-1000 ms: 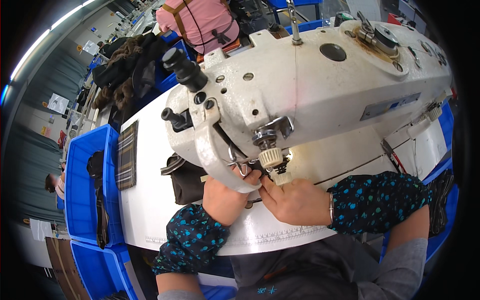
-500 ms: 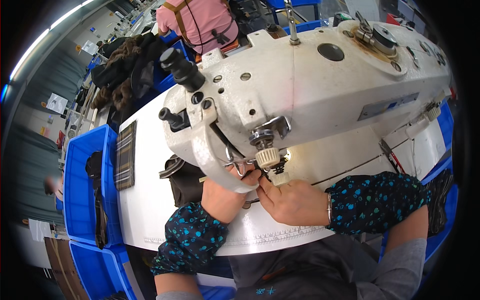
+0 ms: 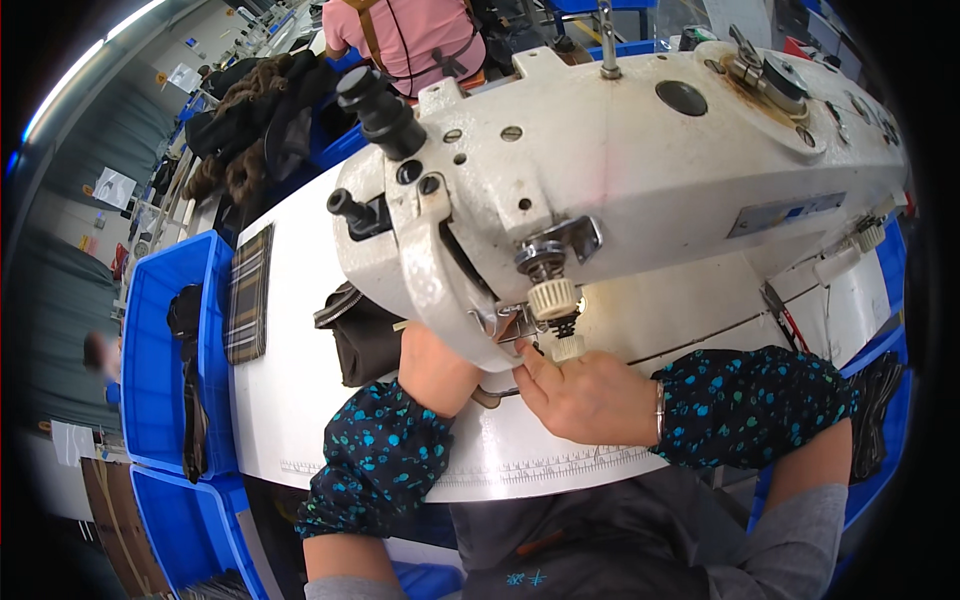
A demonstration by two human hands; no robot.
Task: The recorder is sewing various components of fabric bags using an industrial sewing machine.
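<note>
A white sewing machine (image 3: 640, 180) spans the upper middle, over the white work table. My left hand (image 3: 435, 368) reaches in under its needle end, and the curved white guard hides most of the fingers. Close to the presser foot is my right hand (image 3: 592, 400), fingers bent and fingertips drawn together; whatever they grip is too small to make out. A dark brown fabric piece (image 3: 362, 335), folded with a zipper-like edge, lies left of my left hand. Both forearms wear dark sleeve covers with blue-green spots.
A folded plaid cloth (image 3: 250, 295) lies at the table's left edge. Blue bins (image 3: 150, 360) stand beyond it, one holding dark strips. Red-handled scissors or snips (image 3: 785, 315) rest right of the machine bed. A person in pink (image 3: 420, 40) sits behind, near heaped dark fabric (image 3: 250, 120).
My left hand has slid further in under the needle end, its thumb coming away from my right fingertips. The right hand stays nearly in place. The whole view has shifted slightly.
</note>
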